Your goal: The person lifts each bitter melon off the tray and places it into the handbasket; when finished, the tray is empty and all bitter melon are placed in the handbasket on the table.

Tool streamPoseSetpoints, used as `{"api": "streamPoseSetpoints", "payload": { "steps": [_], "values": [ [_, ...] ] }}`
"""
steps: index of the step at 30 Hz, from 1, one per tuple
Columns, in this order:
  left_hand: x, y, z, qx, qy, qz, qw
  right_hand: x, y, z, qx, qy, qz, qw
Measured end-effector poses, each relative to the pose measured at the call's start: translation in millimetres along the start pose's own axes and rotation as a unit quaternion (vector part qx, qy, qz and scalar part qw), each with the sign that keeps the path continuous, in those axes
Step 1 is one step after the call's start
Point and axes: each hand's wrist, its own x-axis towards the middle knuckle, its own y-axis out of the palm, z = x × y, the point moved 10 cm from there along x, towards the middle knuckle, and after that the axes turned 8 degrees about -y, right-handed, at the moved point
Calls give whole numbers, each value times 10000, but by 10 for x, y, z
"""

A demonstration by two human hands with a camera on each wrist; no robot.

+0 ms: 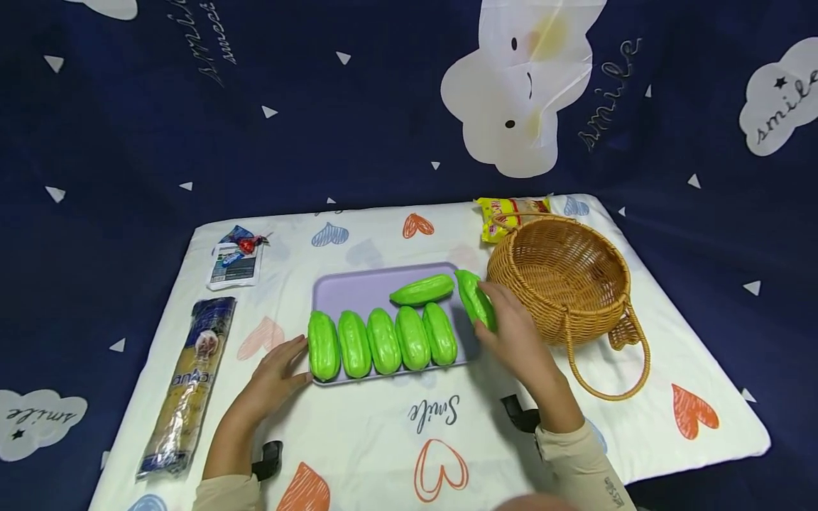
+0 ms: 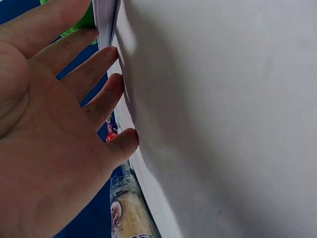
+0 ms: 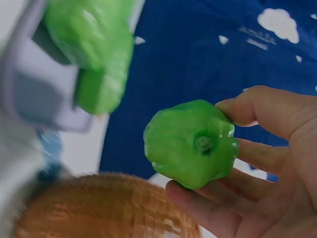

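My right hand [image 1: 516, 339] grips a ridged green cucumber [image 1: 474, 298] just past the right end of a lilac tray [image 1: 351, 284]. In the right wrist view the thumb and fingers curl round that cucumber [image 3: 190, 144], its stem end facing the camera. Several more green cucumbers [image 1: 385, 342] lie side by side along the tray's near edge. Another cucumber [image 1: 422, 290] lies crosswise behind them. At the tray's left end rests my left hand [image 1: 273, 376], fingers spread and nothing held. The left wrist view shows its fingertips by the tray's side [image 2: 105, 25] and the white cloth.
A wicker basket [image 1: 556, 323] with handles stands right of the tray, close to my right hand. Behind it lies a yellow packet [image 1: 492, 220]. On the left are a long pasta bag [image 1: 190, 383] and a small white packet [image 1: 235, 266].
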Motion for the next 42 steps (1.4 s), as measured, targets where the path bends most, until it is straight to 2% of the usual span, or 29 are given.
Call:
{"api": "streamPoseSetpoints", "payload": {
  "steps": [3, 9, 18, 23, 29, 34, 42],
  "values": [
    [-7, -9, -1, -56, 25, 9, 10000, 30, -205, 20, -56, 31, -297, 9995],
    [3, 1, 16, -186, 47, 40, 9998, 66, -547, -83, -188, 185, -757, 9968],
    [-2, 1, 14, -170, 27, 19, 9999, 78, -843, -187, -306, 265, -1211, 9918],
    [-2, 6, 18, -176, 8, 24, 9998, 62, -979, -301, -421, 514, -1444, 9873],
    [1, 1, 22, -125, 34, -35, 9999, 39, -1036, -484, -601, 846, -1545, 9825],
    [-2, -7, 13, -119, 99, -79, 9998, 23, -975, -657, -783, 1149, -1275, 9820],
    [4, -3, 15, -96, 125, -91, 9998, 10, -909, -785, -882, 1166, -1123, 9829]
  ]
}}
